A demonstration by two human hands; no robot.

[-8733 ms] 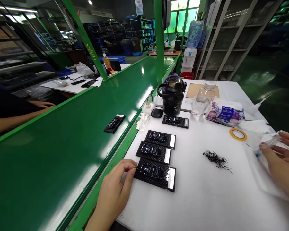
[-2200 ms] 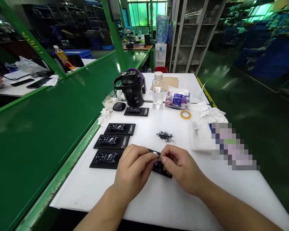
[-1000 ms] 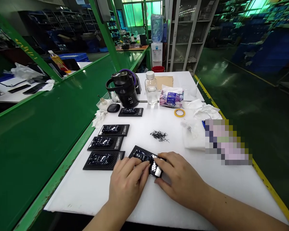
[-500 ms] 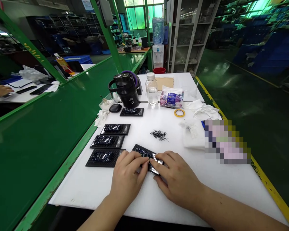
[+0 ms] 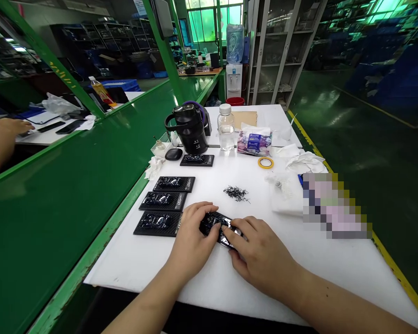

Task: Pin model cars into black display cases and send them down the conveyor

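Mostly hidden: black blister card (image 5: 220, 226) | left hand (image 5: 191, 229), right hand (image 5: 261, 253) over it | both grips holding it

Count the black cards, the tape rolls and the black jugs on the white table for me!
Black cards: 5
Tape rolls: 1
Black jugs: 1
Total: 7
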